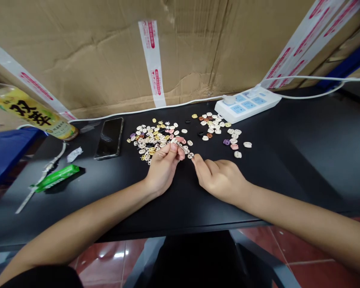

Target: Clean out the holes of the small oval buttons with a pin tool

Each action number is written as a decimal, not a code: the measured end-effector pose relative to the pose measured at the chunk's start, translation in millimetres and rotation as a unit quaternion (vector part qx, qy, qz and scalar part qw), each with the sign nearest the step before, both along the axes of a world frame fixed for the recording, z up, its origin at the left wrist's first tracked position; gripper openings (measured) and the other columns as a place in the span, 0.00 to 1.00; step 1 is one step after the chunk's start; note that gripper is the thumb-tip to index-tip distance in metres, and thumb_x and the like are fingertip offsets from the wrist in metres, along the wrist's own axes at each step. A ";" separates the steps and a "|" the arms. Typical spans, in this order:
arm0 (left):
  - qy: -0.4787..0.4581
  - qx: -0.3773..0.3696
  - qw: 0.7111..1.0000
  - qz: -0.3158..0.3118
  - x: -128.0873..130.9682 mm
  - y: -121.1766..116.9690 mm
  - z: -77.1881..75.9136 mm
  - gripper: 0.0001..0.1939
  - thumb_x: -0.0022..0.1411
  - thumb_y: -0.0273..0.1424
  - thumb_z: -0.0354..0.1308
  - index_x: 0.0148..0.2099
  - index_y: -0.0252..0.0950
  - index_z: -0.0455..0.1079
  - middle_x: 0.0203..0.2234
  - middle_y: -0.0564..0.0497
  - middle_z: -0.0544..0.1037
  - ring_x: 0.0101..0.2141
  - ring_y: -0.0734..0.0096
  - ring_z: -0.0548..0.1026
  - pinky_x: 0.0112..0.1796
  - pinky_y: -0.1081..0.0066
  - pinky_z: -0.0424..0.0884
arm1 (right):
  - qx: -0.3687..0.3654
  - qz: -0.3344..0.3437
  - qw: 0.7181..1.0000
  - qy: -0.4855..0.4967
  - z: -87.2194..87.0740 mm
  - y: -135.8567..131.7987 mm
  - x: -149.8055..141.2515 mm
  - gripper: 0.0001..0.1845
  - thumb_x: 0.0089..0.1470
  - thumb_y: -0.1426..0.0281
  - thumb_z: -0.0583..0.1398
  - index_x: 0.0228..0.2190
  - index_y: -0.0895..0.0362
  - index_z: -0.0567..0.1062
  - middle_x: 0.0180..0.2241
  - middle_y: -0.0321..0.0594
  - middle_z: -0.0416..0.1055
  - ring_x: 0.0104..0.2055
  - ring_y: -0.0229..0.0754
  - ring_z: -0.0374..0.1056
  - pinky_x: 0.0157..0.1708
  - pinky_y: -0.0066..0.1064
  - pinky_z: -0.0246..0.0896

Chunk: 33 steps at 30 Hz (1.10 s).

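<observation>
My left hand (163,166) and my right hand (219,176) meet over the middle of the black table (303,160). Between their fingertips they hold a short row of small button-like pieces (183,147), the left pinching its upper end, the right its lower end near a single white piece (191,155). Just beyond lie two loose heaps of such pieces: a mostly white, yellow and pink heap (153,140) on the left and a white, brown and purple heap (217,128) on the right.
A dark phone (109,137) lies left of the heaps. A white power strip (247,103) with cables sits at the back right. A yellow bottle (33,114), a green wrapper (57,177) and a cardboard wall (108,52) bound the left and back.
</observation>
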<state>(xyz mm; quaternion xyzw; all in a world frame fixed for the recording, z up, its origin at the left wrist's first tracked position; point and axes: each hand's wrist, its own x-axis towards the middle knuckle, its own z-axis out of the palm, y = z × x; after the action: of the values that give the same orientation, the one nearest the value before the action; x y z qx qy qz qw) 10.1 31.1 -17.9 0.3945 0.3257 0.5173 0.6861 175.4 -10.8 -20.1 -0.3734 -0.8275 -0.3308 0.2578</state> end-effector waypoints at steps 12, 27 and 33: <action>0.097 0.056 0.994 0.011 -1.0 -5.4 6.6 0.11 0.63 0.36 0.62 0.45 0.38 0.81 0.43 0.48 0.78 0.37 0.73 0.68 0.45 0.69 0.66 | -0.119 -0.021 0.993 -0.016 51.2 4.4 41.1 0.17 0.66 0.67 0.53 0.29 0.57 0.77 0.17 0.33 0.70 0.17 0.38 0.67 0.25 0.33 0.50; 0.112 0.042 0.993 -0.008 -21.8 0.9 39.5 0.10 0.53 0.31 0.70 0.40 0.35 0.82 0.36 0.47 0.83 0.36 0.72 0.78 0.45 0.69 0.73 | -0.437 0.161 0.806 0.364 52.1 30.4 38.7 0.13 0.69 0.61 0.46 0.35 0.53 0.62 0.30 0.34 0.60 0.30 0.37 0.58 0.34 0.31 0.55; 0.139 0.012 0.988 -0.062 -20.5 -5.4 36.5 0.09 0.51 0.31 0.71 0.38 0.37 0.82 0.33 0.51 0.82 0.32 0.77 0.76 0.39 0.74 0.73 | -0.545 0.195 0.721 0.381 35.4 38.1 21.9 0.13 0.62 0.59 0.57 0.34 0.56 0.70 0.24 0.30 0.53 0.25 0.34 0.50 0.26 0.29 0.47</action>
<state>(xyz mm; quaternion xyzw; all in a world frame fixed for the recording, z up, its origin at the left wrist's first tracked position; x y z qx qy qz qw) -10.5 25.8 18.6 0.4904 0.3868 0.4179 0.6598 197.3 27.3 15.3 -0.3741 -0.7518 0.4048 0.3620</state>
